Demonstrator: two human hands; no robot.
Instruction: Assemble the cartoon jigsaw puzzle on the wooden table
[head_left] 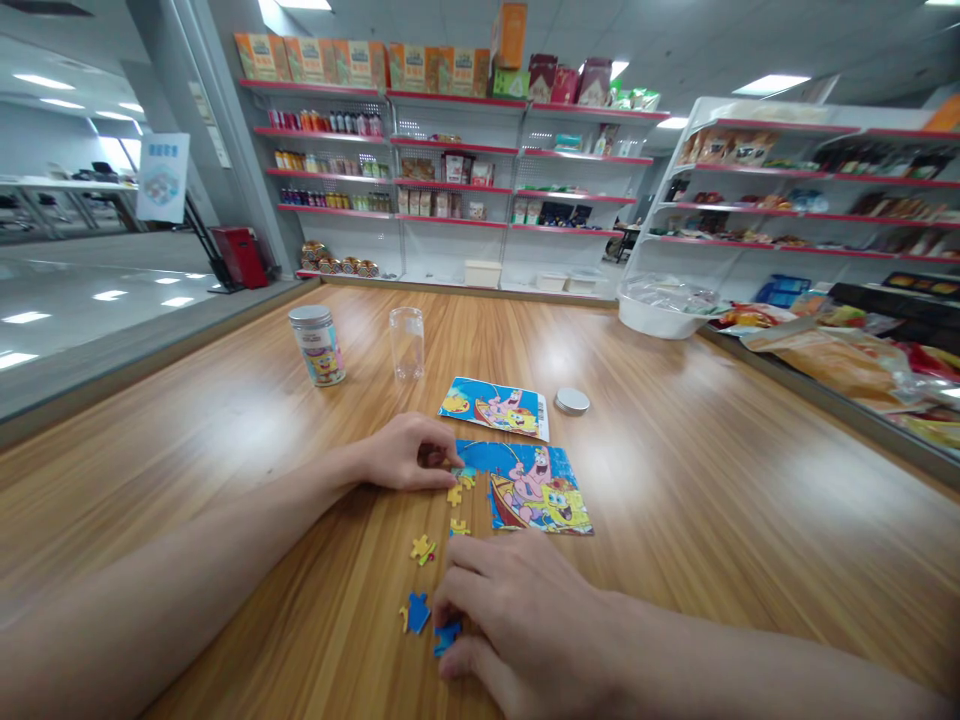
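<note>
The left hand [405, 455] rests on the wooden desk [712, 480] with its fingers curled, the fingertips pressed to the left edge of the part-built puzzle [529, 488]. Its grip is narrow, pinched at a small piece by that edge, though the piece itself is too small to make out clearly. The puzzle lies flat near the middle of the desk, a cartoon picture in blue and yellow, its left side ragged where pieces are not yet in.

The right hand [517, 620] lies palm down closer to the near edge of the desk, fingers bent and spread over a loose blue piece [448, 636] which the fingertips touch; whether it is gripped or only covered I cannot tell. Just beside it to the left lies another blue piece [417, 611]. Between the two hands sit yellow pieces [422, 548], with a few more [455, 494] touching the puzzle's left edge.

Behind the puzzle, toward the far edge, lies a printed picture card [495, 407] showing the same cartoon, and a round metal lid [571, 401] just to its right. Farther back stand a labelled tin [317, 345] with its lid on and a clear empty tube [406, 342], near each other. A white bowl [660, 315] covered in plastic sits at the far right corner.
</note>
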